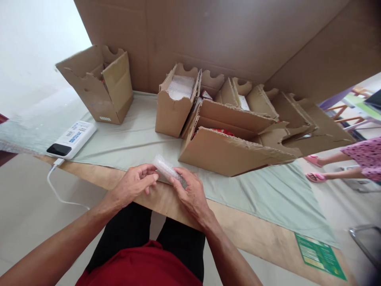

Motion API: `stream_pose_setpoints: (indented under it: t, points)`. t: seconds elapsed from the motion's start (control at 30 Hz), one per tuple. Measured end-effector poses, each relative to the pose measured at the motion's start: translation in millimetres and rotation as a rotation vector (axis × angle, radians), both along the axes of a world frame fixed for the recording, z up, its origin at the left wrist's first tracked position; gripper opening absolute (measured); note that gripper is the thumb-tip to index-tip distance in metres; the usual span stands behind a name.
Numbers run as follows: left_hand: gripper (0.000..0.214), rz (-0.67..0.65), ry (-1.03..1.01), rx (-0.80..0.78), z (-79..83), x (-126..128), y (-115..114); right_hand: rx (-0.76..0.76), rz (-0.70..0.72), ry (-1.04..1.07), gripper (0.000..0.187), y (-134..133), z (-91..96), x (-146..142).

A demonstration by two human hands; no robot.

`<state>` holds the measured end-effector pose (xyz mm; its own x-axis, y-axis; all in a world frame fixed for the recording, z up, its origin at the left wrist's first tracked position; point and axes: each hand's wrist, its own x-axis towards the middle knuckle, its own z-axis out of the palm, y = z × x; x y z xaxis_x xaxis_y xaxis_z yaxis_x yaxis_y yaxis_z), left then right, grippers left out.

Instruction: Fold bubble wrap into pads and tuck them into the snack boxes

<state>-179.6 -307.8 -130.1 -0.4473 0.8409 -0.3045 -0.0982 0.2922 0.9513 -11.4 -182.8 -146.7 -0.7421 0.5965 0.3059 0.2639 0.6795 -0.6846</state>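
Observation:
A small roll in clear bubble wrap [165,169] is held over the table's front edge, tilted with its far end to the left. My right hand [190,190] grips its near end between thumb and fingers. Close to its left side is my left hand [138,180], fingers loosely curled and apart, with nothing visible in them. What lies inside the wrap cannot be made out. Just beyond stands a narrow cardboard box [171,113] holding a stack of bubble wrap sheets [181,86].
Several open cardboard bins [226,153] stand on the right, some with red or white items. Another carton [104,89] is at back left. A white power bank [71,139] with a cable [53,186] lies left. A green card [320,254] lies front right; a person's legs [336,167] show beyond.

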Motion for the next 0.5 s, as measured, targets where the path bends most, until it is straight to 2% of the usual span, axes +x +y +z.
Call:
stream_pose_setpoints:
  t: [0.17, 0.37, 0.43, 0.5]
  points:
    - [0.044, -0.061, 0.031, -0.026, -4.4, -0.9, -5.3, -0.137, 0.003, 0.039, 0.02, -7.2, 6.3, 5.5]
    - [0.036, -0.103, 0.055, 0.184, 5.8, 17.0, -7.3, -0.44, 0.067, 0.177, 0.017, -22.8, 12.6, 9.1]
    - [0.037, -0.074, 0.056, 0.211, 6.4, 22.5, -6.9, -0.476, 0.099, 0.157, 0.017, -22.3, 16.0, 15.5]
    - [0.033, -0.062, 0.145, 0.21, 6.6, 26.0, -7.5, -0.446, 0.138, 0.1, 0.027, -17.3, 22.6, 25.9]
